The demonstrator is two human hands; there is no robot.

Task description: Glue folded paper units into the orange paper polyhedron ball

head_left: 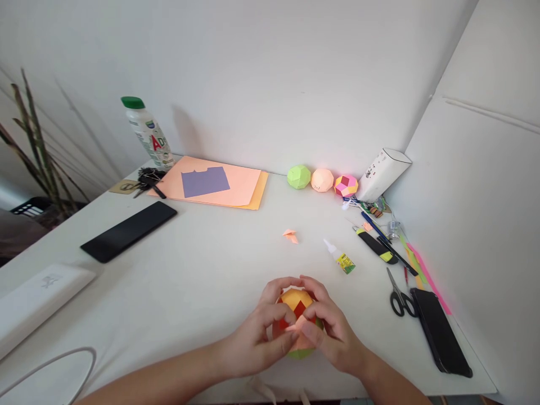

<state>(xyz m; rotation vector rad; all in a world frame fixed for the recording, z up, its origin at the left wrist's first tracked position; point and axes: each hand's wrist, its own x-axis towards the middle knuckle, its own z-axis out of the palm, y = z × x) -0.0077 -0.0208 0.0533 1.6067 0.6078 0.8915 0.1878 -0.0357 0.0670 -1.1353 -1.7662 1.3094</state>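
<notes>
My left hand (261, 332) and right hand (334, 331) curl round a many-coloured paper ball (299, 309) near the front edge of the table (189, 281), so it lies directly between them, touching both. Its rounded form shows me no clear long axis. My fingers are bent and closed on it: some wrap its far side, while thumbs and index fingertips come together at a pale pink patch (299, 325) on the side towards me. That patch sits between the two thumbs, neither hand plainly nearer; whether I pinch it or only press it, I cannot tell. Orange shows above it, green beneath. Beyond, to the right, a glue bottle (345, 262) lies with its nozzle pointing away and leftward; left of that is a peach paper scrap (290, 233). Farthest off, three paper balls (322, 180) sit in a row by the wall (295, 84).
</notes>
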